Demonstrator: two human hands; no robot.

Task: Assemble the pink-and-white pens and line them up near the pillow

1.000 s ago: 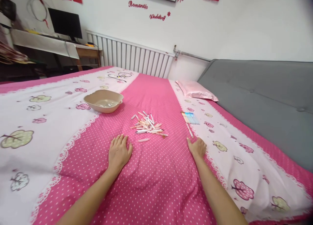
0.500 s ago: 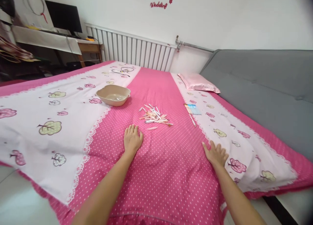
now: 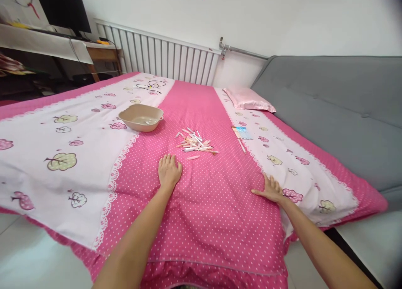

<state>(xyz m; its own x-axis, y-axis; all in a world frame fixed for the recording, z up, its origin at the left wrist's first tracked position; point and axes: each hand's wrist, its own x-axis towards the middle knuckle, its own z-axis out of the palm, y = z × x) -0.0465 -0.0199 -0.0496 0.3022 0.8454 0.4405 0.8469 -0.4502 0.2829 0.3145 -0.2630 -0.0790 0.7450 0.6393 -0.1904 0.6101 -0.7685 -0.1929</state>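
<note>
My left hand (image 3: 169, 171) lies flat on the pink dotted bedspread (image 3: 213, 213), fingers stretched forward and nothing held. Just beyond it is a loose pile of pens (image 3: 196, 141), mostly pink and white, with one pale pink pen (image 3: 192, 158) lying apart on the near side. My right hand (image 3: 270, 189) rests open on the bedspread near the lace seam, thumb pointing left. Farther out from that hand, a row of blue and peach pens (image 3: 242, 132) lies side by side, with a single pen (image 3: 241, 145) below it.
A beige plastic basin (image 3: 141, 118) with small items inside stands beyond the pile, to the left. Toward the back lie a black cable (image 3: 153, 86) and a pink pillow (image 3: 249, 99). A grey padded headboard (image 3: 329, 92) borders the right side; a white radiator (image 3: 160, 54) is behind.
My right hand has shifted left and turned, its thumb now pointing sideways. My left hand stays flat in the same spot by the pens. The view has tilted slightly.
</note>
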